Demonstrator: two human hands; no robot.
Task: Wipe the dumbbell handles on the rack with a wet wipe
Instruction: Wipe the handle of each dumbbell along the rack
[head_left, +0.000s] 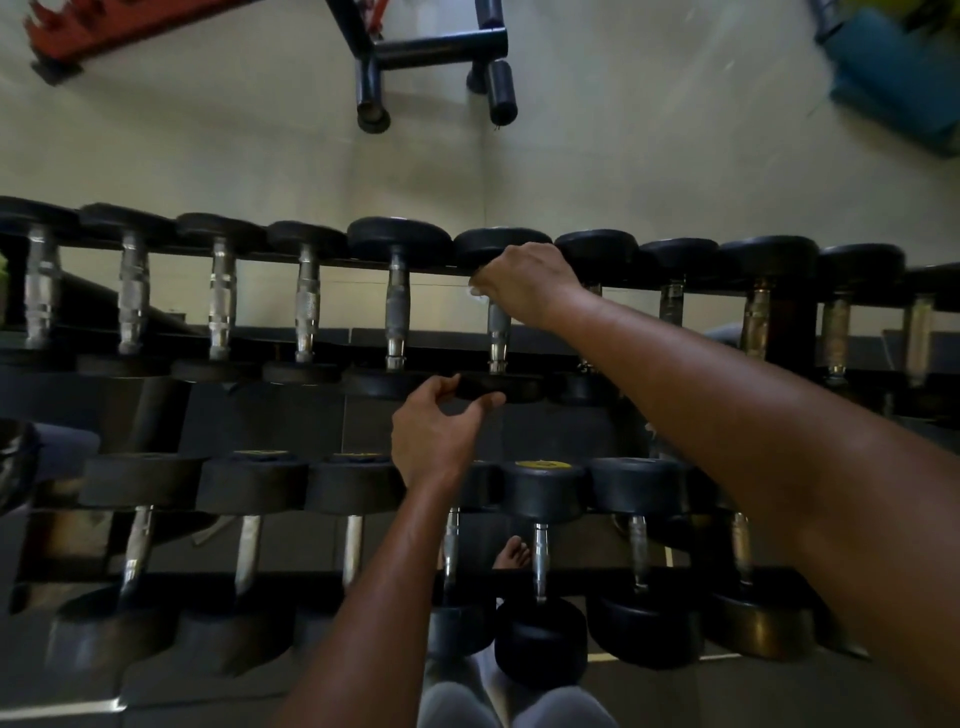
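A black two-tier rack (332, 262) holds rows of black-headed dumbbells with chrome handles. My right hand (524, 283) is closed around the far end of one upper-row dumbbell handle (498, 338), with a white wet wipe (475, 291) just showing at its fingers. My left hand (434, 431) cups the near head (501, 387) of that same dumbbell, thumb and fingers touching its rim. Neighbouring upper-row handles (397, 306) stand bare to the left.
The lower row of dumbbells (540, 488) sits under my forearms. A black bench frame (436, 49) and a red frame (104, 31) stand on the pale floor beyond the rack. A blue object (893, 78) lies far right. My bare foot (511, 553) shows below.
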